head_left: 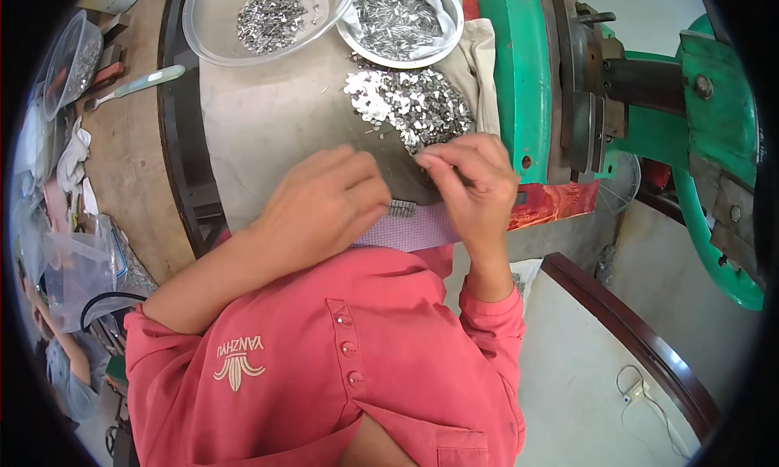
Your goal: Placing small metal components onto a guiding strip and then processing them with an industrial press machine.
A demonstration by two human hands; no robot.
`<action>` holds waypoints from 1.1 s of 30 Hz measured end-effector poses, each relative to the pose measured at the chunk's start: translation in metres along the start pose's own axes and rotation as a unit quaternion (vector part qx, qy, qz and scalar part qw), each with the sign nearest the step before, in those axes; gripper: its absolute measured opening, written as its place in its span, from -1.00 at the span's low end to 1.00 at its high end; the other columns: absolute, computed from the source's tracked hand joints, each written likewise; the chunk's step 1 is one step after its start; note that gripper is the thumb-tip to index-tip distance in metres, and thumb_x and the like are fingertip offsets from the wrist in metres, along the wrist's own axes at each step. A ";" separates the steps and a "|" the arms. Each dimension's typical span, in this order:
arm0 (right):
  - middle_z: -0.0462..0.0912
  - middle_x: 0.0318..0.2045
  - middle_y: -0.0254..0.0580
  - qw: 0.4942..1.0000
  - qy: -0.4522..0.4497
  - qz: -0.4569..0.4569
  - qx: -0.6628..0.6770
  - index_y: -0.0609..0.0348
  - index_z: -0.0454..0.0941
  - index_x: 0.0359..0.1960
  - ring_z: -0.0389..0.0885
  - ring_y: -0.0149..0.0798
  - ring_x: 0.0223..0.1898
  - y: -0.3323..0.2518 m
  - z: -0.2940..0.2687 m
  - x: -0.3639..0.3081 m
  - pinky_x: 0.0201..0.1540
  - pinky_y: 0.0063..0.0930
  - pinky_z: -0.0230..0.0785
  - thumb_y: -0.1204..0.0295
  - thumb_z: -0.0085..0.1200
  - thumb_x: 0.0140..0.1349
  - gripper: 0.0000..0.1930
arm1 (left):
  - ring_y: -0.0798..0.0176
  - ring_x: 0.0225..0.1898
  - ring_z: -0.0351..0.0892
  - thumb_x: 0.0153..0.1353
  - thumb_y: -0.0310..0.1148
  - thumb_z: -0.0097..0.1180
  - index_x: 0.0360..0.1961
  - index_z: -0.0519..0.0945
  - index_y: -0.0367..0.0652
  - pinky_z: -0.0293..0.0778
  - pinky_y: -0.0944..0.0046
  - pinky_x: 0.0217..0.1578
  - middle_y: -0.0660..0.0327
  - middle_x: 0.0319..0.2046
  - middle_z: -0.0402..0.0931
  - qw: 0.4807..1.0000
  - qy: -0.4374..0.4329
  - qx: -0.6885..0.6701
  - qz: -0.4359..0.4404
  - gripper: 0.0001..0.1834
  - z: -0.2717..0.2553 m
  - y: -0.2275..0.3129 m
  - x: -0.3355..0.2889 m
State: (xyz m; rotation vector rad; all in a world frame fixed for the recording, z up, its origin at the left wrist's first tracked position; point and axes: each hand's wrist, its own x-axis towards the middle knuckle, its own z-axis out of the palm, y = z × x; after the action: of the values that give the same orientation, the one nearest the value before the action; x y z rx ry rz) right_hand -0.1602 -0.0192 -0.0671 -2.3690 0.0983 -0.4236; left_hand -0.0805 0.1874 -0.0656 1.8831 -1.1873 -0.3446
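A heap of small shiny metal pieces lies on the grey cloth. At its near edge my right hand is closed in a pinch, with a tiny dark metal piece at the fingertips. My left hand is closed, fingers curled, beside a short ribbed row of metal pieces. Its fingertips touch the row's left end; their exact grip is partly hidden. Beneath the row is a purple checked cloth. Behind the heap stand a white bowl of thin metal pins and a clear plastic tub with metal parts.
A green machine with a steel clamp and handwheel stands close on the right. Along the left, a wooden bench bears a brush, another clear tub and plastic bags. Another person's arm shows at far left.
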 end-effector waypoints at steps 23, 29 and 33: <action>0.56 -0.42 -0.43 0.996 -0.006 -0.065 -0.061 -0.03 0.71 -0.42 0.49 -0.22 -0.29 0.003 0.026 -0.012 -0.25 -0.29 0.23 0.40 0.40 0.00 -0.89 | 0.04 -0.21 0.49 -0.05 -0.36 0.41 -0.28 0.60 -0.18 0.42 0.12 -0.21 0.17 -0.24 0.49 0.993 -0.054 0.108 -0.013 -0.70 -0.003 0.003 -0.010; 0.60 -0.45 -0.44 1.000 -0.019 -0.015 0.019 0.00 0.76 -0.45 0.47 -0.23 -0.29 -0.006 0.020 -0.001 -0.20 -0.32 0.24 0.40 0.43 0.00 -0.91 | 0.15 -0.17 0.49 -0.07 -0.36 0.40 -0.28 0.61 -0.14 0.40 0.17 -0.19 0.25 -0.27 0.47 0.989 -0.028 0.147 0.010 -0.70 -0.007 -0.005 -0.023; 0.60 -0.46 -0.47 0.997 -0.024 0.025 0.062 0.00 0.79 -0.44 0.44 -0.25 -0.23 -0.011 0.020 0.005 -0.12 -0.35 0.23 0.40 0.44 -0.01 -0.91 | 0.16 -0.17 0.49 -0.08 -0.37 0.40 -0.28 0.62 -0.13 0.41 0.18 -0.19 0.25 -0.26 0.48 0.989 -0.010 0.147 -0.001 -0.70 -0.015 -0.012 -0.027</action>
State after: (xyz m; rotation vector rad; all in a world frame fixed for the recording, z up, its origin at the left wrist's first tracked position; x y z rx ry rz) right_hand -0.1498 0.0011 -0.0718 -2.2474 0.1050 -0.3381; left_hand -0.0783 0.2194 -0.0714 2.1363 -1.3080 -0.1972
